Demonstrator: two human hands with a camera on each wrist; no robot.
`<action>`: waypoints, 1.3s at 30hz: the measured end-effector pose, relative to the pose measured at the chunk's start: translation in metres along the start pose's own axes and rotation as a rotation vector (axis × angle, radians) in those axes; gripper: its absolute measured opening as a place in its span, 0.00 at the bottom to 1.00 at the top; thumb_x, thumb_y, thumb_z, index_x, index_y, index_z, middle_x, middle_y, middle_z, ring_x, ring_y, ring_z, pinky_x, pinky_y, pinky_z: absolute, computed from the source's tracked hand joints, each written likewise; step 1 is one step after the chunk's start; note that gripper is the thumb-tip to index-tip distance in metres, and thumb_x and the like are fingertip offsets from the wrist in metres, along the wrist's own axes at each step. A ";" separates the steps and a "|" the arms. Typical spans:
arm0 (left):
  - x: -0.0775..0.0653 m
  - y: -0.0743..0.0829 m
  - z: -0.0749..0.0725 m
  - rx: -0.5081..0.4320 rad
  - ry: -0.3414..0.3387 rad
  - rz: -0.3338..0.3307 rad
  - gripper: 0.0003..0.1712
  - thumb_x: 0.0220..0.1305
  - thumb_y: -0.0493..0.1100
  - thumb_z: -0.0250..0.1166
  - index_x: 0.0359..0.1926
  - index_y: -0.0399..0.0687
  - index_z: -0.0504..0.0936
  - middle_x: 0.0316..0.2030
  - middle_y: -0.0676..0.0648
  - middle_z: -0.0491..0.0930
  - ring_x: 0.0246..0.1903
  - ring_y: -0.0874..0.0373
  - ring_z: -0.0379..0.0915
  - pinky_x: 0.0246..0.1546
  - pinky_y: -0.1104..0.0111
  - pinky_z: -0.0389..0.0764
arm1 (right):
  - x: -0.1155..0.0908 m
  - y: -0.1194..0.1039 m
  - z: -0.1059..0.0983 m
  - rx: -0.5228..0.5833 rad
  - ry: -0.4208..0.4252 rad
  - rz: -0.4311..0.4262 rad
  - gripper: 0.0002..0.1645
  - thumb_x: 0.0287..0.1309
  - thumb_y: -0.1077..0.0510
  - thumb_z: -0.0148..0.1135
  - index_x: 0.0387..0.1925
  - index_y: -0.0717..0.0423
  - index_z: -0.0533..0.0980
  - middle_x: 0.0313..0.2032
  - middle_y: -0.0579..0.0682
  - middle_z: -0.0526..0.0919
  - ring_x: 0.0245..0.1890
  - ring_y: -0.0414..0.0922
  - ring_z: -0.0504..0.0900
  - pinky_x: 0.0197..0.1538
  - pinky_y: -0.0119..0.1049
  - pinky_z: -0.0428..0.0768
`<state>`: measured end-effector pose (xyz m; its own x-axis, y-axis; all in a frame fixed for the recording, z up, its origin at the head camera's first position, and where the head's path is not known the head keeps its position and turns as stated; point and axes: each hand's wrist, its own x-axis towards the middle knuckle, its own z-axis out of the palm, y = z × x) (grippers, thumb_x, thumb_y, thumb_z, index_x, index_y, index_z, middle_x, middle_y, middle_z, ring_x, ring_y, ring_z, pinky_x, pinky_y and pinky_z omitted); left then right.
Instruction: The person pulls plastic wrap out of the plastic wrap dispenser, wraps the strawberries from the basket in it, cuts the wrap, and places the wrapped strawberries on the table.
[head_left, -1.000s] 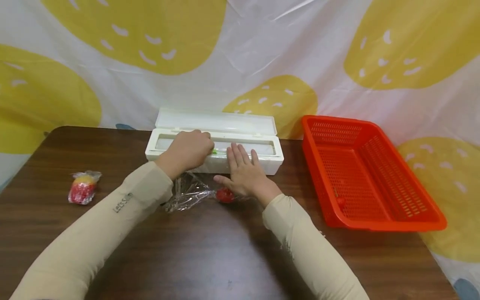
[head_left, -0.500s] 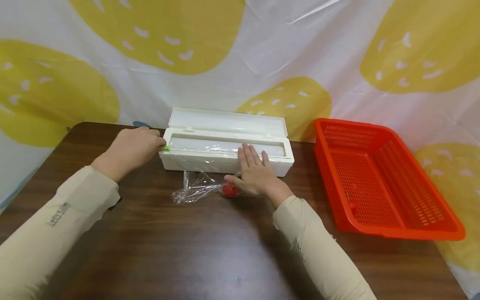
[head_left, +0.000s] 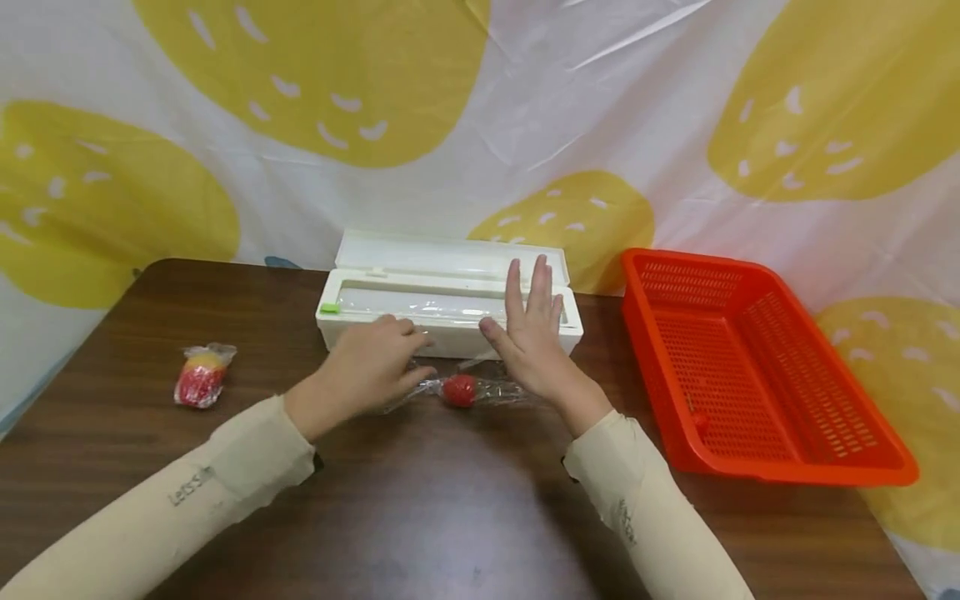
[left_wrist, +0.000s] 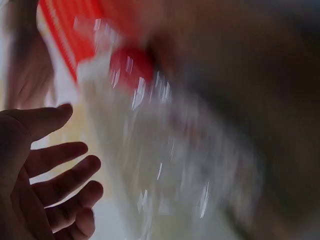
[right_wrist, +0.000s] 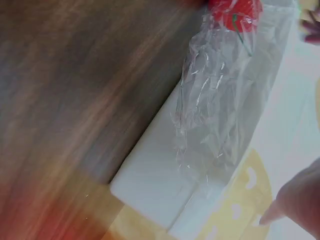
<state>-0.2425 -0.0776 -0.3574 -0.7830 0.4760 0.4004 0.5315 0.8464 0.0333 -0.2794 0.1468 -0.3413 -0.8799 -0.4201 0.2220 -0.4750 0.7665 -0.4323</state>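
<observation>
A white cling film dispenser [head_left: 450,340] stands at the back of the table with its lid up. Its green slide cutter [head_left: 330,308] sits at the left end. In front lies a small red fruit [head_left: 459,390] on loose cling film [head_left: 502,392]; the right wrist view shows a thin green stem on the fruit [right_wrist: 237,15]. My left hand [head_left: 360,371] hovers left of the fruit, over the film, fingers loosely bent and holding nothing. Right of the fruit, my right hand [head_left: 536,342] is raised with fingers spread before the dispenser. The left wrist view is blurred.
A red-and-yellow fruit wrapped in film [head_left: 202,377] lies on the left of the table [head_left: 420,517]. At the right stands a red plastic basket [head_left: 750,467] with a small red item [head_left: 701,423] inside. A patterned curtain [head_left: 300,192] hangs behind.
My left hand drew the green slide cutter to the dispenser's left end, let go and came back toward the fruit. My right hand lifted off the dispenser's front edge.
</observation>
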 end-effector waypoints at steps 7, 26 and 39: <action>0.008 0.024 0.033 -0.033 -0.144 0.068 0.23 0.49 0.56 0.72 0.45 0.51 0.83 0.35 0.49 0.81 0.36 0.53 0.77 0.31 0.60 0.80 | -0.024 0.000 0.012 -0.110 0.122 -0.109 0.49 0.62 0.30 0.46 0.71 0.59 0.51 0.73 0.66 0.31 0.74 0.64 0.35 0.72 0.62 0.44; -0.002 0.035 0.031 -0.159 -0.317 0.120 0.16 0.55 0.54 0.68 0.40 0.50 0.84 0.29 0.50 0.78 0.29 0.55 0.74 0.29 0.60 0.76 | -0.070 -0.019 0.036 -0.564 -0.012 -0.321 0.28 0.46 0.44 0.71 0.49 0.49 0.77 0.48 0.50 0.80 0.53 0.49 0.76 0.58 0.46 0.73; -0.014 0.040 0.030 -0.249 -0.382 0.053 0.23 0.53 0.54 0.68 0.49 0.51 0.82 0.37 0.48 0.81 0.36 0.53 0.78 0.35 0.56 0.80 | -0.070 -0.019 0.037 -0.542 -0.175 -0.215 0.36 0.49 0.31 0.63 0.51 0.51 0.78 0.52 0.54 0.78 0.54 0.52 0.74 0.58 0.50 0.74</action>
<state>-0.2203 -0.0432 -0.3886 -0.7908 0.6107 0.0426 0.5990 0.7575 0.2596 -0.2081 0.1439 -0.3816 -0.7705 -0.6314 0.0877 -0.6206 0.7744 0.1229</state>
